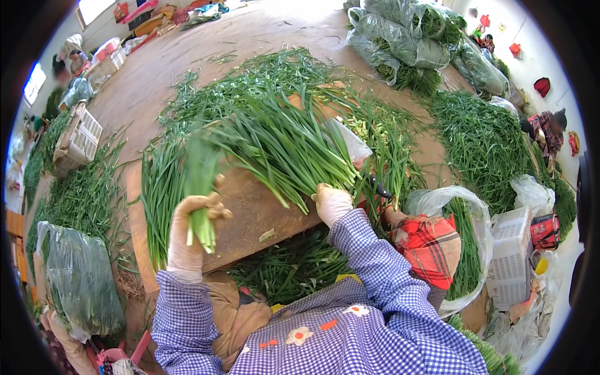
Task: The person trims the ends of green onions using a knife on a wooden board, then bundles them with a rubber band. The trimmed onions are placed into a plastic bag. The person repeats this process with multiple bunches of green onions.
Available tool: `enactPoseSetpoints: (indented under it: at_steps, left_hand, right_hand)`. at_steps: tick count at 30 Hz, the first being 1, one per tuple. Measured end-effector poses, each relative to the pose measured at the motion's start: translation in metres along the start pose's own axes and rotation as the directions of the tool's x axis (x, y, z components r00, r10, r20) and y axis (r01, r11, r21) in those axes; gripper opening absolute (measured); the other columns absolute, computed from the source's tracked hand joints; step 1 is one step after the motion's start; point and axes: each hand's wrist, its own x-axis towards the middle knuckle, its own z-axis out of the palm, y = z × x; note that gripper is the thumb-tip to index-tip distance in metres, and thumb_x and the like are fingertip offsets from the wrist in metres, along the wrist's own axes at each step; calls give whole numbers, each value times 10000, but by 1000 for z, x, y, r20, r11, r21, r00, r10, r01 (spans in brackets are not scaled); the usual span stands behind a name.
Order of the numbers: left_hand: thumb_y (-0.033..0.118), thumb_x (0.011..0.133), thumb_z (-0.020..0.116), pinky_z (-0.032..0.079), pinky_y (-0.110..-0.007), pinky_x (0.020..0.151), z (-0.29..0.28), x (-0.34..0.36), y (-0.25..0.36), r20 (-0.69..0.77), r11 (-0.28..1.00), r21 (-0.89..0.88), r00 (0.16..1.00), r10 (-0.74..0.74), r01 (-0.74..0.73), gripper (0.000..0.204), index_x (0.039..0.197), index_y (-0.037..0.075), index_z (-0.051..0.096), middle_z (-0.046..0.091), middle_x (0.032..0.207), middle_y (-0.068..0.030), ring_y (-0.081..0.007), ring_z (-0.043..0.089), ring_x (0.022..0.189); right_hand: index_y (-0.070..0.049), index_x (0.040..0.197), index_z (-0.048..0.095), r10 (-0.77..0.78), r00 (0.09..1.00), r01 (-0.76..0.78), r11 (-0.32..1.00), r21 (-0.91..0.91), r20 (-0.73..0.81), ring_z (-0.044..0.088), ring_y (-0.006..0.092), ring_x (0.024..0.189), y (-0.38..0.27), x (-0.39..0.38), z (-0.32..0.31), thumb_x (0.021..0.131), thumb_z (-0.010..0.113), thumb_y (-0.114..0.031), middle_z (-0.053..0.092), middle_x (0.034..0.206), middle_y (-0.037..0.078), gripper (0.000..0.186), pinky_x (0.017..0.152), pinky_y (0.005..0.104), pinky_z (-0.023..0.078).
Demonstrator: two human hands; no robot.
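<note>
My left hand (199,215), in a pale glove, is closed round a small bunch of garlic chives (201,159); the leaves blur with motion and the pale stalk ends hang below the fingers. My right hand (331,203), also gloved, is closed at the stalk ends of a larger heap of garlic chives (287,140). Its fingertips are partly hidden. That heap lies across a brown wooden board (250,215) before me. More long leaves (159,200) hang over the board's left edge. Just beyond my right hand is a knife with a black handle (379,187).
Red plaid cloth (428,247) bulges beside my right forearm. Loose greens (244,78) cover the floor ahead. Filled clear bags (406,47) are stacked at the back right, and another bag (84,278) stands at left. A white crate (509,256) is at right. Another person (550,131) sits far right.
</note>
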Motion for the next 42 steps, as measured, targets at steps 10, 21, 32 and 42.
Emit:
enactPoseSetpoints:
  at_steps: [10, 21, 32, 42]
  left_hand:
    - [69, 782, 565, 542, -356, 697, 1, 15, -35, -136, 948, 250, 977, -165, 195, 435, 1189, -73, 505, 578, 756, -45, -140, 572, 633]
    - [47, 792, 576, 546, -391, 679, -27, 25, -67, -241, 952, -35, 922, -303, 304, 361, 1141, -22, 516, 634, 869, -102, -212, 624, 720]
    - [18, 797, 615, 559, -375, 791, -35, 20, -79, -257, 943, 29, 915, -313, 331, 449, 1231, 2, 500, 628, 880, -103, -239, 648, 863]
    - [33, 781, 582, 547, -389, 748, -18, 18, -48, -142, 977, -36, 966, -215, 212, 509, 1273, -6, 461, 603, 850, -66, -181, 618, 745]
  right_hand:
    - [73, 1312, 452, 59, 965, -232, 643, 730, 254, 536, 91, 488, 17, 2, -13, 897, 641, -260, 664, 796, 87, 565, 464, 226, 465]
    - [-108, 800, 594, 248, 968, -8, -70, 998, 25, 528, 89, 475, 5, -79, -72, 926, 599, -264, 549, 582, 2, 200, 442, 267, 465]
    - [-6, 1000, 642, -387, 823, -93, 631, 770, 416, 656, 335, 774, -71, -47, -61, 894, 570, -408, 672, 846, 185, 422, 761, 385, 525]
    - [-31, 1036, 636, 56, 995, -21, 924, 382, -81, 664, 304, 860, -51, 85, -7, 864, 631, -345, 685, 905, 160, 358, 793, 400, 513]
